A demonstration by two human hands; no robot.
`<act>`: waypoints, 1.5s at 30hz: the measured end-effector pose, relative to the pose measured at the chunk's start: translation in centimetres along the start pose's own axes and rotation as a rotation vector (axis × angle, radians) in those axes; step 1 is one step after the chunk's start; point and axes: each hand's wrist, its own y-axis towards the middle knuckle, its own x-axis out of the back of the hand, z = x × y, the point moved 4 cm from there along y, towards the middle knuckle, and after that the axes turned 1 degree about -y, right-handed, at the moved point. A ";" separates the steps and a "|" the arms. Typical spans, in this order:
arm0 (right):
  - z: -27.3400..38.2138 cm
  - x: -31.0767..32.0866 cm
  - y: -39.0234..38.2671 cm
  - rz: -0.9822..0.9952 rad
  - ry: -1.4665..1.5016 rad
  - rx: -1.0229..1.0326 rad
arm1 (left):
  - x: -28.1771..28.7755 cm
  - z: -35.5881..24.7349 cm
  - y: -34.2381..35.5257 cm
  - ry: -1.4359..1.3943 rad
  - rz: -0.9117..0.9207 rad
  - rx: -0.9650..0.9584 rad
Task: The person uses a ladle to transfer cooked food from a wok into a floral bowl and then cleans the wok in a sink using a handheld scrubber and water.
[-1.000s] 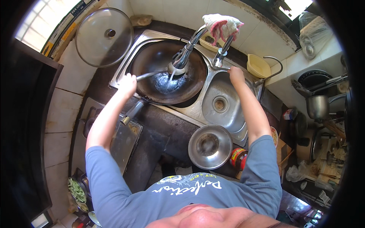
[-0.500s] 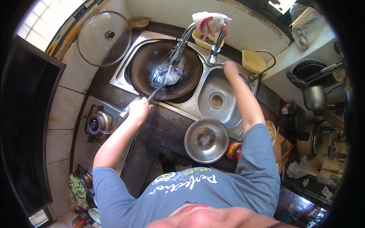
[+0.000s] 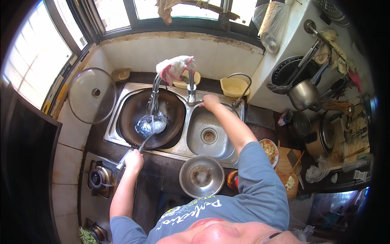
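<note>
My left hand (image 3: pixel 134 160) is closed around the handle of a metal ladle (image 3: pixel 147 140). The ladle's head is down in a large dark wok (image 3: pixel 132 118), which sits in the left basin of a steel double sink. Clear water (image 3: pixel 147 124) lies in the wok's bottom, beneath the faucet's spout (image 3: pixel 154 101). With bent fingers, my right hand (image 3: pixel 210 102) grips the faucet lever (image 3: pixel 196 103) at the back edge of the right basin (image 3: pixel 195 140). A white and pink cloth (image 3: pixel 176 67) drapes over the top of the faucet.
A steel bowl (image 3: pixel 202 158) stands before the sink, beside a red-labelled jar (image 3: pixel 232 179). Yellow tubs (image 3: pixel 235 86) line the back. At left are a glass lid (image 3: pixel 87 97) and gas burner (image 3: pixel 97 177); at right, a food bowl (image 3: pixel 268 150), cutting board (image 3: pixel 286 166) and hanging pans (image 3: pixel 304 94).
The view has tilted up, bringing more window and wall into sight. Both hands keep their holds on the ladle and the faucet lever.
</note>
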 end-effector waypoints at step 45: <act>8.5 25.4 -7.5 0.000 0.571 0.777 | -0.8 -1.1 -1.5 -0.003 0.082 0.233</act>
